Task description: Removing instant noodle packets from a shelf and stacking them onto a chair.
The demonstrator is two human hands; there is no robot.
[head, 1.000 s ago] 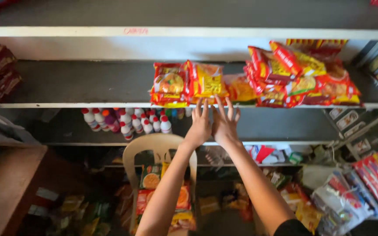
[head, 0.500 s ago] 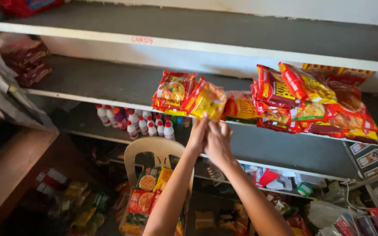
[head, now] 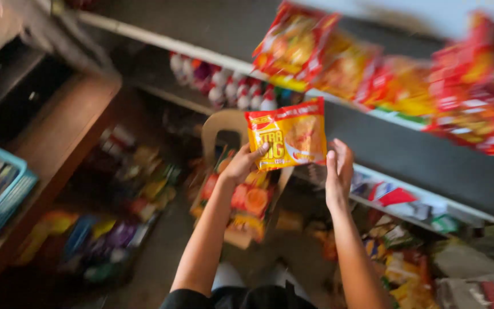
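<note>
My left hand point(head: 242, 163) grips the lower left corner of a yellow and red noodle packet point(head: 288, 134), held up below the shelf edge. My right hand point(head: 338, 171) touches the packet's right side with its fingers up; whether it grips is unclear. Just above, on the grey shelf point(head: 224, 34), lie several more red and yellow packets point(head: 315, 54), blurred by camera motion. Both forearms reach up from the bottom of the frame.
Small white bottles with coloured caps point(head: 224, 86) stand on the shelf below. A beige plastic chair point(head: 224, 129) holds packets. A wooden counter point(head: 58, 149) and a blue basket point(head: 1, 194) are at left. More goods point(head: 464, 263) pile at the lower right and on the floor.
Both hands came down from the shelf with one yellow packet now between them. The camera tilted down and left, and the picture has blurred.
</note>
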